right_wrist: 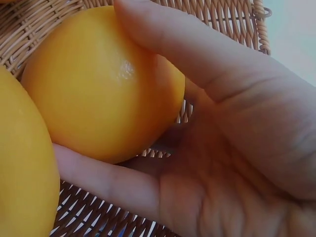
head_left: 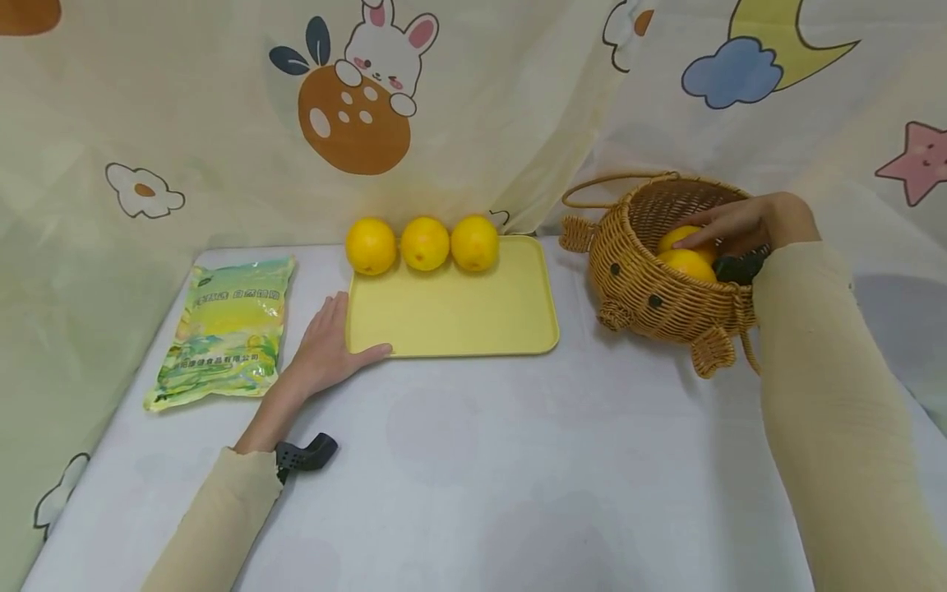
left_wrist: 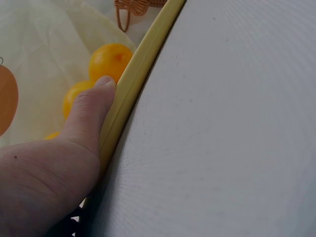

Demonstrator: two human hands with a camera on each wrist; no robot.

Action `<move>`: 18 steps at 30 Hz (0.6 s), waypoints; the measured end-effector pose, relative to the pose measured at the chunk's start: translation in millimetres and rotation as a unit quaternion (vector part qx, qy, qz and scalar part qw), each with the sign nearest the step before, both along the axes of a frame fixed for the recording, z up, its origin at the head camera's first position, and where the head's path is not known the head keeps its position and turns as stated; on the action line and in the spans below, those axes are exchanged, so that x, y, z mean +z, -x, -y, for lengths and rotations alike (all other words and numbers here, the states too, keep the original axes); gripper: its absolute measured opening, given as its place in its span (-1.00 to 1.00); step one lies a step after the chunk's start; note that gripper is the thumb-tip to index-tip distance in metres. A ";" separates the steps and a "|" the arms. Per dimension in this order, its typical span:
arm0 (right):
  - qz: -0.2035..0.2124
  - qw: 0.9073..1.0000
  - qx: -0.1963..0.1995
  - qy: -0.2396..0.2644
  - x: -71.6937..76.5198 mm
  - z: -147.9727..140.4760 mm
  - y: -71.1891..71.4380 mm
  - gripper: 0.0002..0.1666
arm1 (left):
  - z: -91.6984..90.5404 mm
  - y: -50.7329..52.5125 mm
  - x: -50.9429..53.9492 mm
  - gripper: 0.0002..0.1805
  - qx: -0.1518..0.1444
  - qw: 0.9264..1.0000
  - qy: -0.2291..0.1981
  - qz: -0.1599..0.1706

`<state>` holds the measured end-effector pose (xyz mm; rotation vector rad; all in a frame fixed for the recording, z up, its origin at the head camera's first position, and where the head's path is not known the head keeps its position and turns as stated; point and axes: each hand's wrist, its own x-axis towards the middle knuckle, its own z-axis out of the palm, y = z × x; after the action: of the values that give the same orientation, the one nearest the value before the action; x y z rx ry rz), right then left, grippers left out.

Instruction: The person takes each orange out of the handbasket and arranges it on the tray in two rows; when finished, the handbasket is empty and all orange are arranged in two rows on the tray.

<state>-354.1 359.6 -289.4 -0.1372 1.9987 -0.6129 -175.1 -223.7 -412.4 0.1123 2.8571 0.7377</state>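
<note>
At the front left corner of a yellow tray, my left hand rests with fingers straight along the side. Its thumb lies against the tray's front rim. Three oranges sit in a row along the tray's back edge. On the right, my right hand reaches inside a wicker basket and grips an orange, thumb on one side and fingers curled round the other. A second orange lies beside it in the basket. The right fingertips are partly hidden behind the fruit.
A green and yellow plastic bag lies flat left of the tray. The basket has a thin handle and woven ears sticking out. A patterned cloth hangs behind the white table. Dark devices sit at both wrists.
</note>
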 end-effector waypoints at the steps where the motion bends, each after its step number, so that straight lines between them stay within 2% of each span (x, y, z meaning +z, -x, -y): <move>1: 0.000 1.000 -0.001 0.001 -0.3 0.4 0.1 0.09 | 0.4 -0.1 0.0 0.36 0.000 1.000 0.000 0.000; 8: -0.044 0.999 -0.022 0.012 7.1 -1.8 -4.6 0.08 | -1.1 1.9 0.5 0.35 -0.006 1.000 0.000 -0.003; 10: -0.050 0.998 -0.028 0.019 15.8 -4.0 -8.4 0.04 | -1.9 2.1 0.9 0.35 -0.006 1.000 -0.001 0.001; 13: -0.061 0.997 -0.014 0.047 33.9 -5.4 -15.8 -0.12 | -1.7 2.1 0.9 0.35 -0.008 1.000 0.002 -0.001; 15: -0.085 0.995 0.008 0.058 48.0 -5.7 -22.1 -0.26 | -1.0 1.3 1.0 0.35 -0.007 1.000 0.004 -0.002; 18: -0.169 0.981 0.028 0.091 65.6 -3.2 -35.7 -0.37 | 0.6 -0.6 1.4 0.36 -0.006 1.000 0.005 0.000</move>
<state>-318.4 362.8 -223.8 -0.4330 2.2528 -0.7772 -174.5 -224.3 -411.0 0.1287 2.8563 0.7221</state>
